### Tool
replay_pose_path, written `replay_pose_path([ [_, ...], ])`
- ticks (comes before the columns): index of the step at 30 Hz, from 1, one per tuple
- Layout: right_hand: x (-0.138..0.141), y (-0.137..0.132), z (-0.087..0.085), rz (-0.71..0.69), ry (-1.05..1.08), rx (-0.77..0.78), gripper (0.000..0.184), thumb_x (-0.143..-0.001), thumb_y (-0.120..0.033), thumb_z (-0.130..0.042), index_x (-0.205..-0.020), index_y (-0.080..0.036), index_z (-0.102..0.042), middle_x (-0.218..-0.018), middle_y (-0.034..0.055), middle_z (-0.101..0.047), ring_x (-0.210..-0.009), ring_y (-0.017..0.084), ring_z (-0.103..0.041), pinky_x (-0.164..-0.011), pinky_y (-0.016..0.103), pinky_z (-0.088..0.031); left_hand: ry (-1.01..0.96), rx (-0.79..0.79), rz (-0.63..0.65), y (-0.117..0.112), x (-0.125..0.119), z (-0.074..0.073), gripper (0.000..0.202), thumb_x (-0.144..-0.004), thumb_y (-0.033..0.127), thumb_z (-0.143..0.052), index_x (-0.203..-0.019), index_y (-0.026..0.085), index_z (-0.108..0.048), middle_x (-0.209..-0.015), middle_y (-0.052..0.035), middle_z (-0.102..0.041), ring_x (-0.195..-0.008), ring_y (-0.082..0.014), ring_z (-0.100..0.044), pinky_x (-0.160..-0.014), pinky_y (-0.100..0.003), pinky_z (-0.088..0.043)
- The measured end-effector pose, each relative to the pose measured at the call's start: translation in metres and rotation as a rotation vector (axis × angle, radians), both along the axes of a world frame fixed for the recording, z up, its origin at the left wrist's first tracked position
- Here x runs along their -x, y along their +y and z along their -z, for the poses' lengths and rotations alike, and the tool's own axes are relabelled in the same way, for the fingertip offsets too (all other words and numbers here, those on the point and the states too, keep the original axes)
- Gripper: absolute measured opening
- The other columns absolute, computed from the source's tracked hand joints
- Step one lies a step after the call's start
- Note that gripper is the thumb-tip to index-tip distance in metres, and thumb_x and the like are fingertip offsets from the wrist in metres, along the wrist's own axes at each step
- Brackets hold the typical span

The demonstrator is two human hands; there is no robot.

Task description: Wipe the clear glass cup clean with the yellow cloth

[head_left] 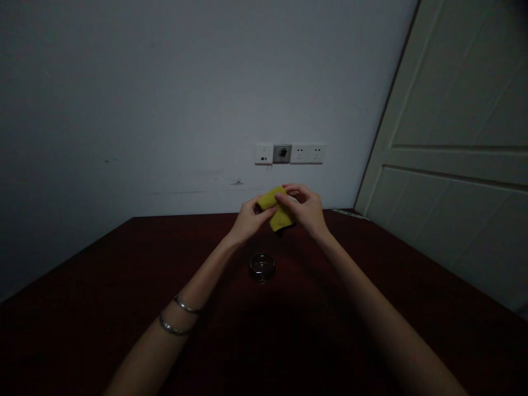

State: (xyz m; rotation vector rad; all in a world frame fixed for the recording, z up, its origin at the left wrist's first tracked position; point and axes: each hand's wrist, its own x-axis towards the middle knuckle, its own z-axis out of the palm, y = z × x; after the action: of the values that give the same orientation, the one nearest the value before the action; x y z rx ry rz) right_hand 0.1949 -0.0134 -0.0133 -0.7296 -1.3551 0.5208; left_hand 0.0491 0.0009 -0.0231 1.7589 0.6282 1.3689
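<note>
Between my two hands, raised above the table, is a yellow cloth (pixel 279 218) with a dark edge along its lower corner. My left hand (pixel 251 217) grips its left side, the thumb lying across the front. On the right, my right hand (pixel 304 206) pinches the upper part with thumb and fingers. Whether the cloth wraps anything is hidden. Below the hands a small round clear glass dish (pixel 262 266) rests on the dark red table (pixel 198 352), touched by neither hand.
A pale wall (pixel 185 99) rises behind the table, with a row of sockets (pixel 307 153) on it. At the right stands a white panelled door (pixel 457 181). A thin flat strip (pixel 350 214) lies near the table's back right corner. The light is dim.
</note>
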Motion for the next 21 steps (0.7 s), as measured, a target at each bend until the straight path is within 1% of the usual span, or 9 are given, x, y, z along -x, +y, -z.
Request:
replay_pose_path([
  [4,0.0,0.0,0.0,-0.171,-0.105,0.133,0.055,-0.058,-0.034,-0.078,-0.107,-0.021,-0.055,-0.112,0.009,-0.063,-0.094,0.021,-0.063,-0.083,0.037,-0.052,-0.074,0.062,0.01,0.0,0.004,0.001,0.03,-0.068,0.027,-0.068,-0.092,0.011,-0.062,-0.092,-0.008,-0.066,-0.083,-0.0171,-0.061,-0.079,-0.033,-0.049],
  [6,0.0,-0.001,0.001,-0.264,-0.203,0.186,0.057,-0.06,-0.033,-0.077,-0.111,-0.02,-0.056,-0.111,0.0081,-0.065,-0.096,0.021,-0.063,-0.085,0.038,-0.052,-0.096,0.061,0.012,-0.002,0.007,0.001,0.031,-0.067,0.026,-0.068,-0.094,0.01,-0.062,-0.094,-0.0091,-0.067,-0.085,-0.0176,-0.062,-0.081,-0.033,-0.049],
  [8,-0.001,-0.002,0.0,-0.319,-0.286,0.244,0.049,-0.062,-0.034,-0.075,-0.106,-0.019,-0.06,-0.106,0.0071,-0.068,-0.094,0.022,-0.064,-0.085,0.039,-0.052,-0.101,0.056,-0.004,-0.003,0.01,0.0,0.033,-0.067,0.026,-0.068,-0.096,0.009,-0.062,-0.097,-0.0101,-0.067,-0.086,-0.0179,-0.063,-0.081,-0.034,-0.049],
  [10,-0.003,-0.003,0.0,-0.336,-0.328,0.284,0.044,-0.063,-0.034,-0.074,-0.103,-0.018,-0.063,-0.104,0.0069,-0.069,-0.091,0.022,-0.065,-0.084,0.04,-0.052,-0.075,0.033,-0.038,-0.004,0.014,-0.001,0.035,-0.067,0.026,-0.068,-0.096,0.01,-0.062,-0.097,-0.0102,-0.067,-0.086,-0.0183,-0.063,-0.08,-0.034,-0.05],
  [13,-0.006,-0.003,-0.001,-0.311,-0.343,0.303,0.046,-0.063,-0.032,-0.074,-0.105,-0.017,-0.064,-0.103,0.0071,-0.07,-0.09,0.023,-0.066,-0.082,0.04,-0.052,0.018,-0.031,-0.069,-0.004,0.02,-0.004,0.036,-0.066,0.027,-0.07,-0.097,0.01,-0.062,-0.097,-0.0108,-0.067,-0.087,-0.0194,-0.063,-0.081,-0.036,-0.051],
  [16,-0.01,-0.003,-0.003,-0.255,-0.33,0.366,0.048,-0.062,-0.031,-0.074,-0.106,-0.016,-0.065,-0.099,0.0092,-0.072,-0.086,0.024,-0.068,-0.077,0.04,-0.054,0.038,-0.07,-0.086,0.0,0.03,-0.003,0.046,-0.066,0.029,-0.07,-0.107,0.011,-0.059,-0.11,-0.0134,-0.063,-0.099,-0.0216,-0.06,-0.086,-0.037,-0.049],
  [18,-0.014,-0.003,-0.004,-0.217,-0.289,0.403,0.05,-0.061,-0.03,-0.074,-0.107,-0.014,-0.064,-0.098,0.0105,-0.072,-0.086,0.025,-0.068,-0.076,0.04,-0.054,0.034,-0.064,-0.103,0.005,0.039,0.005,0.053,-0.066,0.032,-0.071,-0.113,0.012,-0.055,-0.12,-0.0148,-0.059,-0.107,-0.0227,-0.058,-0.092,-0.04,-0.047],
  [19,-0.015,-0.002,-0.004,-0.205,-0.266,0.409,0.05,-0.06,-0.029,-0.074,-0.107,-0.014,-0.064,-0.099,0.0108,-0.072,-0.087,0.026,-0.068,-0.077,0.04,-0.054,0.064,-0.042,-0.102,0.008,0.044,0.011,0.055,-0.066,0.033,-0.07,-0.114,0.012,-0.054,-0.122,-0.0152,-0.058,-0.109,-0.0234,-0.057,-0.095,-0.042,-0.045],
  [21,-0.019,0.002,-0.003,-0.19,-0.222,0.41,0.05,-0.059,-0.03,-0.075,-0.105,-0.014,-0.064,-0.1,0.011,-0.072,-0.088,0.026,-0.068,-0.077,0.04,-0.054,0.149,0.042,-0.101,0.014,0.054,0.031,0.062,-0.066,0.037,-0.071,-0.118,0.012,-0.051,-0.125,-0.0174,-0.056,-0.116,-0.0259,-0.053,-0.1,-0.045,-0.04],
])
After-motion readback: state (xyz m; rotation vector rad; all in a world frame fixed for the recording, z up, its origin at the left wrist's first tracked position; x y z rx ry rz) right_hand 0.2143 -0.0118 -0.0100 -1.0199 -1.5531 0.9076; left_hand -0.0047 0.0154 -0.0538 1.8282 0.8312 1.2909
